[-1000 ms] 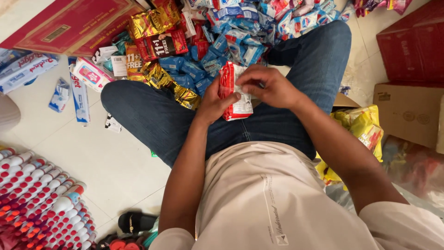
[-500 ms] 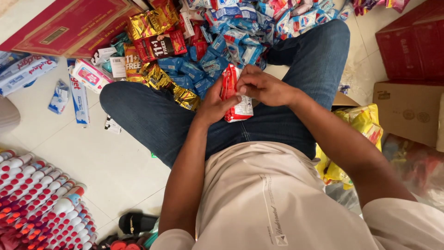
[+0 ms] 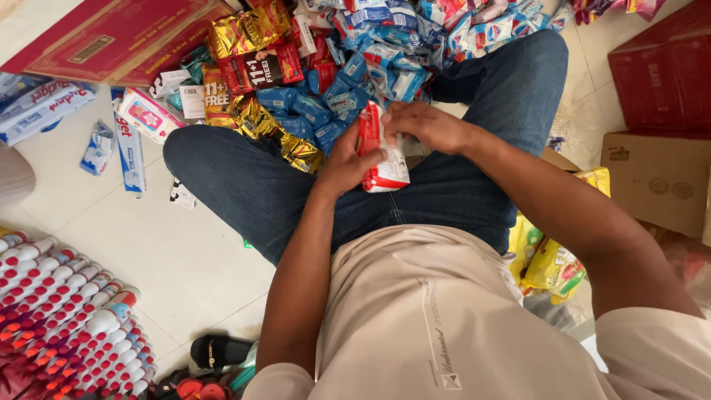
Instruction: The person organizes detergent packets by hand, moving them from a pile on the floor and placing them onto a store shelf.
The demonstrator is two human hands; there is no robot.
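I sit cross-legged on a tiled floor in blue jeans. Both hands hold a red and white snack packet (image 3: 383,152) over my lap. My left hand (image 3: 344,164) grips its left side from below. My right hand (image 3: 427,126) pinches its top edge. Just beyond my knees lies a heap of blue packets (image 3: 355,78) mixed with red and gold ones (image 3: 255,70).
A flat red carton (image 3: 111,37) lies at the far left. Toothpaste boxes (image 3: 44,104) and several white and red tubes (image 3: 67,318) cover the left floor. Brown and red cartons (image 3: 655,178) stand at the right, with yellow packets (image 3: 552,263) by my hip.
Both hands have stayed on the packet and shifted only slightly; the right hand has adjusted its pinch at the top edge.
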